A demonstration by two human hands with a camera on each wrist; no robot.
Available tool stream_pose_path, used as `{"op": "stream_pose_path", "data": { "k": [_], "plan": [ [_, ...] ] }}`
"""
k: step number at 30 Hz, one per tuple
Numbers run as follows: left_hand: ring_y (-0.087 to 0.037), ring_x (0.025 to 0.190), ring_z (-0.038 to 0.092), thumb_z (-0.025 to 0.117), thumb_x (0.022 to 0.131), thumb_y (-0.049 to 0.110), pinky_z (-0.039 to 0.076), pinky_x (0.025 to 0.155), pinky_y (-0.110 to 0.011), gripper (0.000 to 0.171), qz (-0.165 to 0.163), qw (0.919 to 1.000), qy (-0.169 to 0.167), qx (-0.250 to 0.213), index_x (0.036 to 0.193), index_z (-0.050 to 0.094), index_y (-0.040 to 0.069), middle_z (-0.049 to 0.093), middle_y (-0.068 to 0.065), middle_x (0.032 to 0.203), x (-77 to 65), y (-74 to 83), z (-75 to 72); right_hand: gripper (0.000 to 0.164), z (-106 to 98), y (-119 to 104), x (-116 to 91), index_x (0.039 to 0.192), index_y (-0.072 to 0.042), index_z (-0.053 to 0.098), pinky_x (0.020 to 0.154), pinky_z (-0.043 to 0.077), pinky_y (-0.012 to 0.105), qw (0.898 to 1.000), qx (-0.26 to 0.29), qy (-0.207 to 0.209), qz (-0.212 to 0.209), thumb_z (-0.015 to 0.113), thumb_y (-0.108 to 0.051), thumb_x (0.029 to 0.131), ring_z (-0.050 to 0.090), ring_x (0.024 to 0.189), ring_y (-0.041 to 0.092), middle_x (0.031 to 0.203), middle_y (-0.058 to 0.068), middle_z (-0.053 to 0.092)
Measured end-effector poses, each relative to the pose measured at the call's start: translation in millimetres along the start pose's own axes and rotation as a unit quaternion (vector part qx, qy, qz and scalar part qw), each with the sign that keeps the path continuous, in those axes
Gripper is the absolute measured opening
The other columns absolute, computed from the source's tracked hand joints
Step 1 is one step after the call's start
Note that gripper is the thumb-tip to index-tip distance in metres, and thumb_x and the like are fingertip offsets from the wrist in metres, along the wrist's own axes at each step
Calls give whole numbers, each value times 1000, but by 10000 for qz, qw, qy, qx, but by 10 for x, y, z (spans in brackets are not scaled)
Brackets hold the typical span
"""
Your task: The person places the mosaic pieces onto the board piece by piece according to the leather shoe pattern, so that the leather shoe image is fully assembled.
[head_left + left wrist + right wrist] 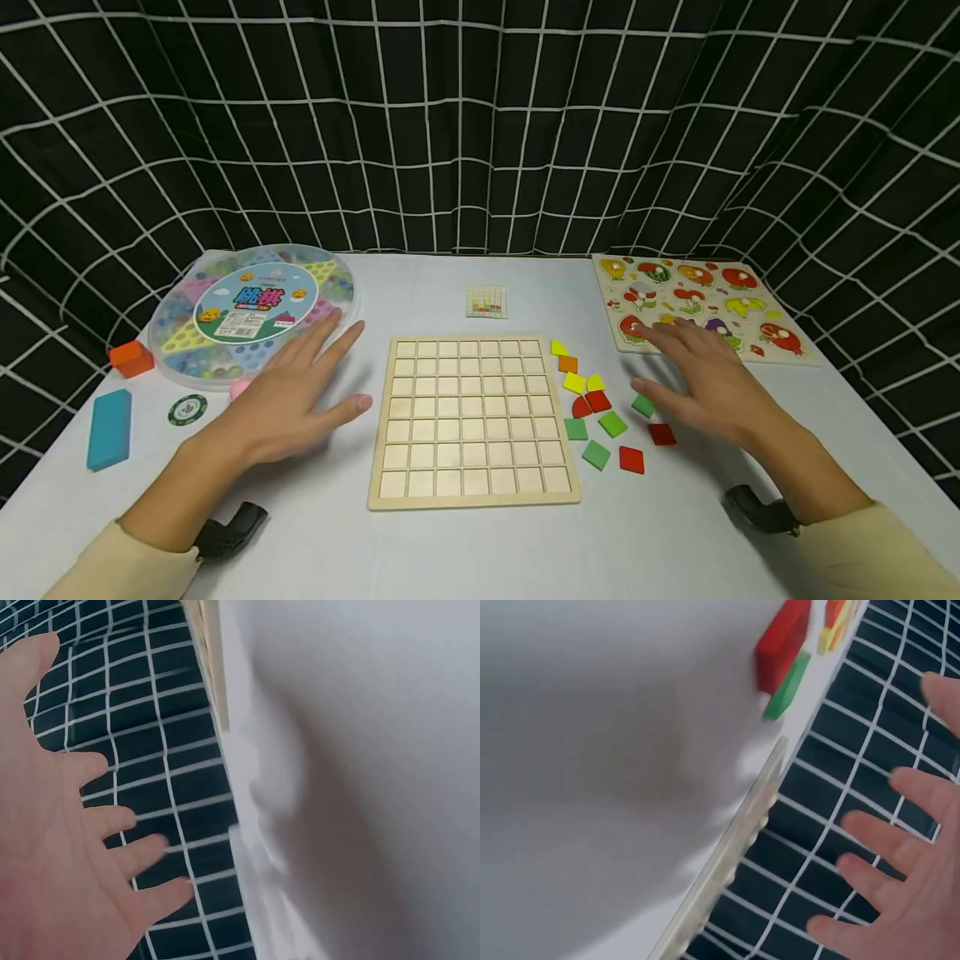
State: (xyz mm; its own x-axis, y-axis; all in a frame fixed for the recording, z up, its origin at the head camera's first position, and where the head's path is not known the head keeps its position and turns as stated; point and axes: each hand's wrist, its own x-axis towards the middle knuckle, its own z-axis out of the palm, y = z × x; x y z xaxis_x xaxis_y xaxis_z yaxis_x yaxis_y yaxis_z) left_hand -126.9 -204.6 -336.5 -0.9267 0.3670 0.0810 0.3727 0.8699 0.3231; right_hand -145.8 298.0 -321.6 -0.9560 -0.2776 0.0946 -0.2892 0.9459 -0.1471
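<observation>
A square wooden grid board [468, 421] with bare cells lies in the middle of the white table. My left hand [288, 400] hovers to its left, fingers spread, holding nothing; in the left wrist view the palm [67, 855] shows bare. On the board's other side my right hand [701, 379] is spread above the table, likewise holding nothing, its fingertips overlapping the fruit puzzle's near edge. Between board and right hand are scattered flat tiles: a red tile [632, 460], a green tile [596, 455], an orange tile [567, 364], yellow ones and red quarter-round pieces.
A round clear marble-game box [180, 333] stands back left, near an orange block [131, 359], a blue block [109, 429] and a poker chip [187, 409]. A small pattern card [487, 302] lies behind the board. The wooden fruit puzzle [787, 358] is back right.
</observation>
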Motion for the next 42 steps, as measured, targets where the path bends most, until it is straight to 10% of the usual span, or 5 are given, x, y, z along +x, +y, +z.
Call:
{"op": "stream_pose_path", "data": {
  "k": [15,23,42],
  "plan": [
    [-40,159,18,66,95,57,28,120,-67,90,-94,9854,-857,-1468,167,20,27,10,-11,174,157,158,264,40,183,-354,617,131,-4,69,97,56,52,9869,1254,-966,-311,69,-28,99,65,107,28,120,13,73],
    [-43,156,25,71,92,52,25,122,-66,85,59,9881,-1066,-1108,161,38,13,32,-15,168,133,149,277,35,309,-419,939,125,-5,72,76,51,31,9773,1652,-1319,105,70,-28,98,58,92,24,106,10,69],
    [-44,158,18,67,95,53,20,123,-67,83,123,9868,-1248,-1028,162,37,13,27,-13,171,83,140,256,23,366,-640,1123,109,-6,64,80,49,32,9711,1825,-1363,706,77,-15,92,55,94,26,100,11,62]
  ]
}}
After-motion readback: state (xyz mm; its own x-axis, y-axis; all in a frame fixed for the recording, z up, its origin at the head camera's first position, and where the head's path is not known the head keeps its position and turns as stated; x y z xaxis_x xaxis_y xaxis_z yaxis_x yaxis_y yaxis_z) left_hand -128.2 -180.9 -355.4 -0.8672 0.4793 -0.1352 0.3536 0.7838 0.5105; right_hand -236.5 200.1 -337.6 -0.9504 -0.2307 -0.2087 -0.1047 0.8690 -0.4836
